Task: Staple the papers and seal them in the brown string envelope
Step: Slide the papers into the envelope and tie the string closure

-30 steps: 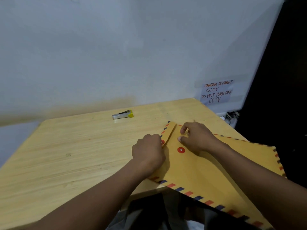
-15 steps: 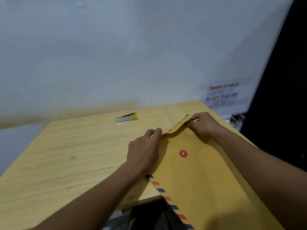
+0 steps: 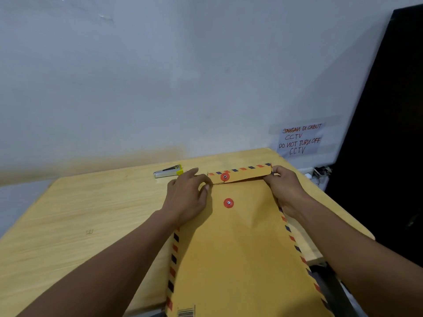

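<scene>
We had the envelope lying over the table's near edge, flap toward the far edge. Our left hand pinched the string beside the 2 buttons, ready for winding; our right hand gripped the flap's corner, steadying it. No papers showed.

surface: wooden table | on it: brown string envelope, overhanging near edge; stapler near wall
</scene>
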Available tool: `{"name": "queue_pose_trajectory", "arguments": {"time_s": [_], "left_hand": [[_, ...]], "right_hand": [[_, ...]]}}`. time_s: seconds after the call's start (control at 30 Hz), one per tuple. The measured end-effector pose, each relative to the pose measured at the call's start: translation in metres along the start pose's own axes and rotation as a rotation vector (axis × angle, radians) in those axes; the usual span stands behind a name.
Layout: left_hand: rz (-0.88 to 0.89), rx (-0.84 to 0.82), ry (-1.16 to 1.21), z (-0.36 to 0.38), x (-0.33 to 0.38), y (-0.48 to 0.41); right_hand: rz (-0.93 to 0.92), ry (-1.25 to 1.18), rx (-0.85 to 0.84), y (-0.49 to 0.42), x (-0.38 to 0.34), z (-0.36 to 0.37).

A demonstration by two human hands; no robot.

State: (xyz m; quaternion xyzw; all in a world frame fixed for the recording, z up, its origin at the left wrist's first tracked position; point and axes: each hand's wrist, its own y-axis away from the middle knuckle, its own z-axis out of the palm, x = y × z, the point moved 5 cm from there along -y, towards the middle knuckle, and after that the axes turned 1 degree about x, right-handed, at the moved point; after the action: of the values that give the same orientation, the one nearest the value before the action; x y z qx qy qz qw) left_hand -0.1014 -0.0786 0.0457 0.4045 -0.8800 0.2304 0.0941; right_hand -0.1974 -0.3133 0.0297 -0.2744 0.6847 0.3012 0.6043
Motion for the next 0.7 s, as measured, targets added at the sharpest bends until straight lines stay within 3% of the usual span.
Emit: {"name": "queue_pose_trajectory", "arguments": {"time_s": [0.2,0.27,0.33,0.4,0.47,0.57,0.7], "left_hand": [[-0.083,0.039,0.078,0.007,-0.018,-0.01],[-0.097,0.061,0.165,0.011,-0.021,-0.009],[-0.091,0.079,0.208,0.016,-0.022,-0.007],[-0.078,0.09,0.221,0.021,-0.023,-0.005],[-0.079,0.108,0.243,0.025,-0.024,-0.004],[-0.067,0.136,0.262,0.026,-0.026,-0.004],[-0.05,0.163,0.283,0.023,-0.027,-0.003]], "right_hand": [[-0.022,0.204,0.046,-0.014,0.007,-0.003],[-0.046,0.373,0.037,-0.013,0.007,-0.001],[-0.182,0.682,0.145,-0.007,0.003,0.0],[-0.483,0.863,0.215,0.012,-0.013,0.012],[-0.678,0.936,0.022,0.023,-0.02,0.038],[-0.694,1.044,-0.282,0.029,-0.009,0.076],[-0.735,1.024,-0.274,0.032,-0.007,0.104]]}}
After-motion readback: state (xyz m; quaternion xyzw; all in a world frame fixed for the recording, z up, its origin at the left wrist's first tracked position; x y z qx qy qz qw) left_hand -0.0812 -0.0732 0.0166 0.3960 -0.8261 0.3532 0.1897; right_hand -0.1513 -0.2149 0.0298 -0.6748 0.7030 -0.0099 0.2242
